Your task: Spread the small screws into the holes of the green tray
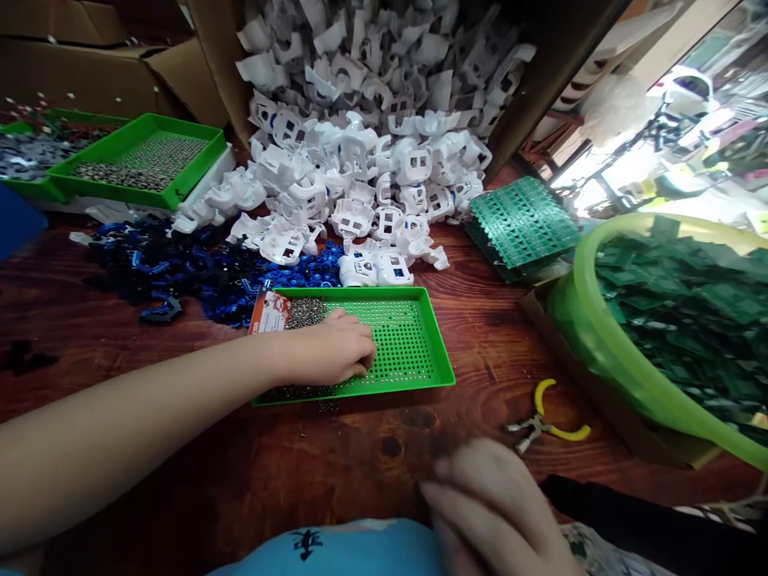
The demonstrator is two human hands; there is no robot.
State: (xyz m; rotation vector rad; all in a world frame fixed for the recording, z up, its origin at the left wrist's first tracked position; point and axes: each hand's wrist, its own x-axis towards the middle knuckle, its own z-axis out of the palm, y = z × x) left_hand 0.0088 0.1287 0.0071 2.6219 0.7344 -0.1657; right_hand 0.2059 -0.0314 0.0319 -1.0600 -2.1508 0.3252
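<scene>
My left hand (pixel 330 350) reaches across the wooden table into a green perforated tray (pixel 414 336). Its fingers are curled and pressed down on the tray's grid beside a heap of small metal balls (pixel 306 312). What the fingertips pinch is too small to make out. My right hand (pixel 492 504) hovers low near the table's front edge, blurred by motion, fingers held together over a dark object that stays hidden. Yellow-handled pliers (pixel 549 424) lie just right of it on the table.
A pile of white plastic housings (pixel 360 160) spills from a cardboard box at the back. Dark blue parts (pixel 180 272) lie left. Another green tray (pixel 144 160) with metal balls stands far left. Green circuit boards (pixel 519 228) and a green basin (pixel 600 352) sit right.
</scene>
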